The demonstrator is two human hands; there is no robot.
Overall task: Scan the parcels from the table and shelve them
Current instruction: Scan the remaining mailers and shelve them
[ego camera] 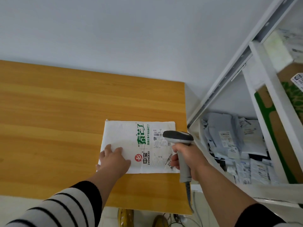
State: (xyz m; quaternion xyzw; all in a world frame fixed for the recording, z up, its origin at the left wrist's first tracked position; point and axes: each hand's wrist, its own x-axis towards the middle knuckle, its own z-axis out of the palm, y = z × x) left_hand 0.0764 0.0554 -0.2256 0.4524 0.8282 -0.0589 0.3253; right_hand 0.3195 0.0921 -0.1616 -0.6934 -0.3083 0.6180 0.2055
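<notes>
A flat white parcel [131, 133] with green and red print and a shipping label lies near the right end of the wooden table [57, 104]. My left hand [113, 159] rests flat on the parcel's near left corner, fingers straight. My right hand [188, 159] grips the handle of a grey barcode scanner [178, 136], whose head hangs over the label on the parcel's right side. The scanner's cable drops past the table's front edge.
A white metal shelf [268, 89] stands to the right of the table. Its lower level holds several grey and white mailer bags [232, 141]; cardboard boxes [278, 128] sit at its right. Shoes and cables lie on the floor below the table edge.
</notes>
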